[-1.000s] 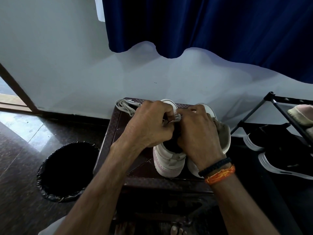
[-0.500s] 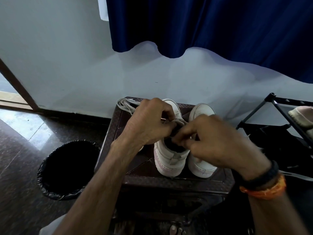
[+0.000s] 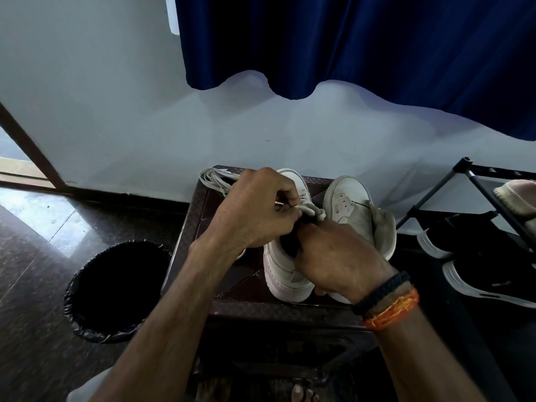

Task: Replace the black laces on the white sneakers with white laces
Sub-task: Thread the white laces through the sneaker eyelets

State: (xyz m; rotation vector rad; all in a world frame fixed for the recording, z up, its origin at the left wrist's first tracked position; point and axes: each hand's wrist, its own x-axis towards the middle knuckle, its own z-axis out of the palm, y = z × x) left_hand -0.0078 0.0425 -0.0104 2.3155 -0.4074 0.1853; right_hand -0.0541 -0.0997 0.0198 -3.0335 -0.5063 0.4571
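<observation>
Two white sneakers stand side by side on a dark brown stool [image 3: 208, 221], toes toward the wall. The left sneaker [image 3: 285, 281] carries a white lace [image 3: 312, 210] looped over its tongue. My left hand [image 3: 255, 210] pinches that lace near the top of the tongue. My right hand [image 3: 333, 253] grips the lace just below, over the dark shoe opening. The right sneaker [image 3: 351, 204] has no lace showing and its tongue stands up. A bundle of loose white laces [image 3: 214, 178] lies at the stool's far left corner. I see no black lace.
A round bin with a black liner [image 3: 116, 288] stands on the floor left of the stool. A black metal shoe rack [image 3: 490, 181] with dark shoes [image 3: 478, 274] is at the right. A white wall and a blue curtain [image 3: 348, 42] are behind.
My right hand swung out to the right, then came back in close against the left sneaker's tongue. My left hand stayed on the lace. The right sneaker is now uncovered.
</observation>
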